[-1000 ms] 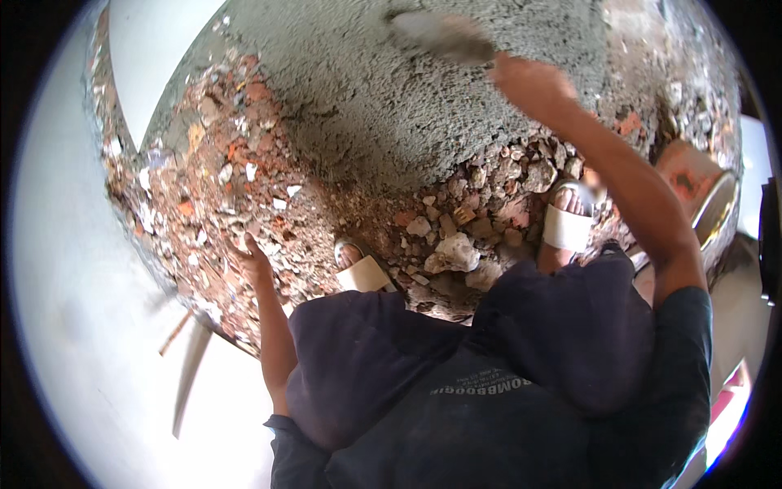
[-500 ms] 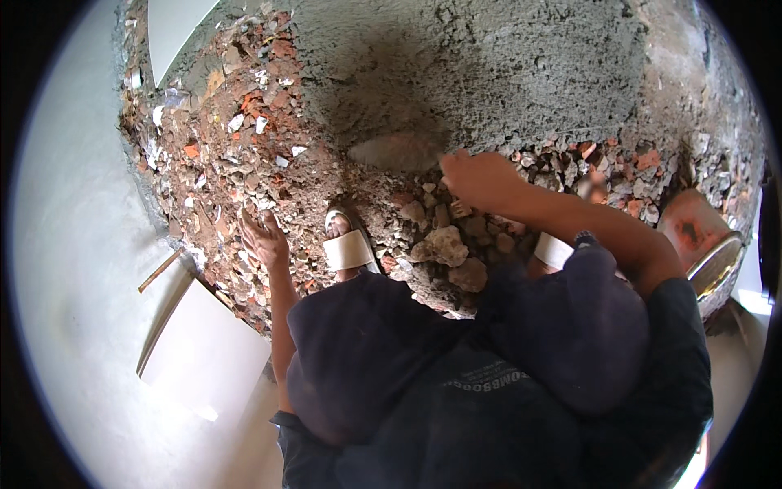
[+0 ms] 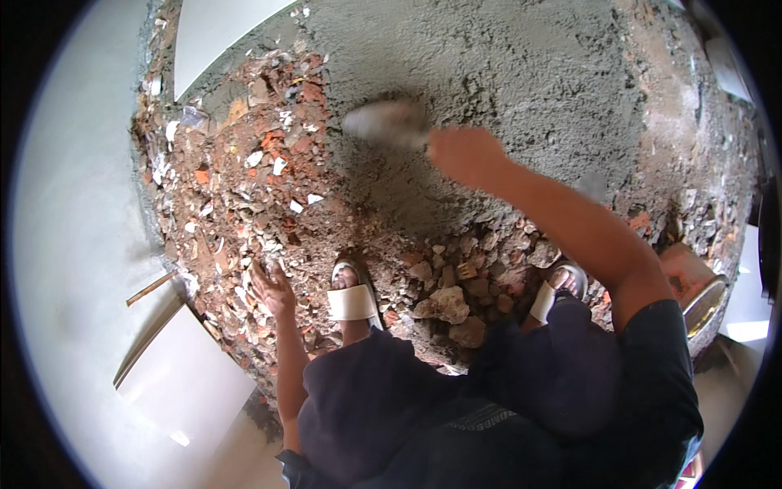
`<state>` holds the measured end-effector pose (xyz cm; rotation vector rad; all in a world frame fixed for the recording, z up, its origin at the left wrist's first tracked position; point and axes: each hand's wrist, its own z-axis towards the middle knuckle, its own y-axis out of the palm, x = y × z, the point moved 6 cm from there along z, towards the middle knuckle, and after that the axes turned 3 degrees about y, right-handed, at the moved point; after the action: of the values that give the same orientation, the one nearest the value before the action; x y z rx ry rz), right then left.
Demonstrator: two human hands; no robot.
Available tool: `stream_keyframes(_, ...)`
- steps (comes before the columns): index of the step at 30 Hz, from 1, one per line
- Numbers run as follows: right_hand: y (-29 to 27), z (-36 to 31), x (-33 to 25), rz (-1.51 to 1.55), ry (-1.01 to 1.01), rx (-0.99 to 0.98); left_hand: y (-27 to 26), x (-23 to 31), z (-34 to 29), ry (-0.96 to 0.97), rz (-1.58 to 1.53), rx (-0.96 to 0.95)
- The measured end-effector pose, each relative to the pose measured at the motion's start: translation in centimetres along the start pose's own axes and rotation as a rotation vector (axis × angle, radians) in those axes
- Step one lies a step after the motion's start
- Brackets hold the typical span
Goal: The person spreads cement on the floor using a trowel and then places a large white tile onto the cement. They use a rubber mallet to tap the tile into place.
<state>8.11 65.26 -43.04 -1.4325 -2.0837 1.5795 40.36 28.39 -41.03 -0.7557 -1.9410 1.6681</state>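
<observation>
A trowel (image 3: 384,122) with a rounded blade, smeared by motion, lies over the wet grey mortar (image 3: 505,73) in front of me. My right hand (image 3: 468,156) is closed round its handle, which the fingers mostly hide. The blade is at the mortar's left part, close to the edge where bare rubble begins. My left hand (image 3: 273,289) hangs beside my left foot above the broken rubble (image 3: 236,220). Its fingers are apart and nothing is in them.
My sandalled feet (image 3: 352,303) stand on the rubble, with larger stones (image 3: 446,306) between them. An orange-red bucket (image 3: 688,281) lies tilted at the right. White panels (image 3: 187,375) are at the lower left and upper left (image 3: 220,33). A thin stick (image 3: 151,289) leans near the wall.
My right hand and the trowel have moved forward from the mortar's near edge onto its surface. The view has shifted, showing more of my right foot. My left hand stays low and free.
</observation>
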Motion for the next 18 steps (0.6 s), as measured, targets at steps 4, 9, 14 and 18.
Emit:
stream_keyframes(4, -7.6, 0.8, 6.5, -0.251, 0.239, 0.138, 0.1, -1.6, -0.2, -0.016, 0.017, 0.038)
stream_keyframes(9, -6.3, 2.1, 1.8, -0.161, 0.092, -0.008, 0.8, -0.7, 0.2, -0.046, -0.033, 0.034)
stream_keyframes(14, -5.5, 5.0, 2.6, -0.083, 0.172, -0.007, -0.6, 2.7, 0.9, 0.099, -0.020, 0.070)
stream_keyframes(18, -7.8, 3.7, 4.9, -0.191, 0.244, 0.126, -1.3, 2.6, 0.7, 0.091, -0.103, 0.104)
